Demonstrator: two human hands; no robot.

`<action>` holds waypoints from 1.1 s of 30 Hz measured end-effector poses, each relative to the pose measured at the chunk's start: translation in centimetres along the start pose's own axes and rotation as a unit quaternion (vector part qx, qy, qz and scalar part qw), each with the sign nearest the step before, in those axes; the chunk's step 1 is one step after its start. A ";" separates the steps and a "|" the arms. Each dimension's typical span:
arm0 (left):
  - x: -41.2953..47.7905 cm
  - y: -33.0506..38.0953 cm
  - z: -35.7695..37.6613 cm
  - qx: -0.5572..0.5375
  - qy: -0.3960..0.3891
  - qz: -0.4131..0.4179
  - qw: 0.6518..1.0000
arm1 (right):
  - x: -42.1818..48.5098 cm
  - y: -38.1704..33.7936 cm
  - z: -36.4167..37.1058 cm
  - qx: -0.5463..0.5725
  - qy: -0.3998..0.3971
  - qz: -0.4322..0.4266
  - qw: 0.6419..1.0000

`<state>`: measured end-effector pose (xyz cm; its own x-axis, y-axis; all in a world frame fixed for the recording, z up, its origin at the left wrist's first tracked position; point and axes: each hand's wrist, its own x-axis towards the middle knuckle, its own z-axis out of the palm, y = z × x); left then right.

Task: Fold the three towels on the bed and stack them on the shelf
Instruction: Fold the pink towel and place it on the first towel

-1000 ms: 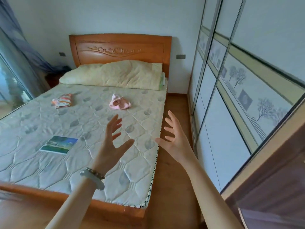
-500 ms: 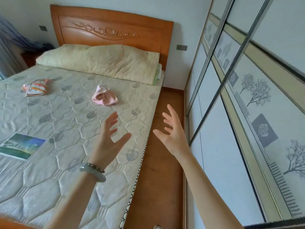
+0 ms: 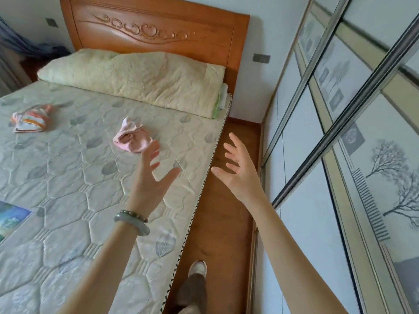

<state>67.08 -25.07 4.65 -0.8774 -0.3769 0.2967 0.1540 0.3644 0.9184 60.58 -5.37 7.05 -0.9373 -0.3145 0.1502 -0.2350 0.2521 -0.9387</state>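
Person has moved up along the right side of the bed (image 3: pixel 95 200) over the last second: the headboard (image 3: pixel 156 30) and quilt (image 3: pixel 136 80) now fill the top of view, and the pink towel (image 3: pixel 132 139), earlier well ahead, now sits just beyond the left hand (image 3: pixel 150 180). Left hand over the mattress, fingers spread wide, holding nothing; fingertips near the pink towel but not touching. Right hand (image 3: pixel 240 175) likewise spread and empty, over the floor strip (image 3: pixel 226 223) between bed and wardrobe doors (image 3: pixel 340 155). Judgement: approach phase only, no towel yet grasped or folded; pink towel looks the likely first pick, and the walk has brought it within reach. Pink towel lies crumpled mid-bed, toward the right edge. Striped orange towel (image 3: pixel 30 118) bunched far left, well apart from the pink one. Third towel: a blue-green flat piece (image 3: pixel 11 219) is cut off at the left frame edge; cannot tell for sure it is a towel. Shelf not in view. Something pale and green tucked at the quilt's right end, hard to make out. One foot (image 3: pixel 198 268) visible on the floor strip; rest of the body cut off. Bracelets on left wrist.
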 end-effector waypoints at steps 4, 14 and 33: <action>6.9 -3.5 2.0 -0.001 0.026 0.012 1.000 | 7.2 2.1 -0.2 -0.010 -0.020 -0.003 1.000; 23.6 -9.1 6.9 0.000 0.046 -0.017 0.999 | 26.1 4.6 0.5 -0.020 -0.054 0.019 0.998; 41.9 -20.9 14.5 0.114 0.251 -0.137 0.951 | 58.4 15.3 4.6 0.013 -0.337 0.003 0.941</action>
<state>20.52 -36.14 -5.92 -0.5337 -0.8230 0.1946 -0.2018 0.3474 0.9157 3.47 -24.10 0.01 -0.5601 -0.8249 -0.0770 -0.2157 0.2349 -0.9478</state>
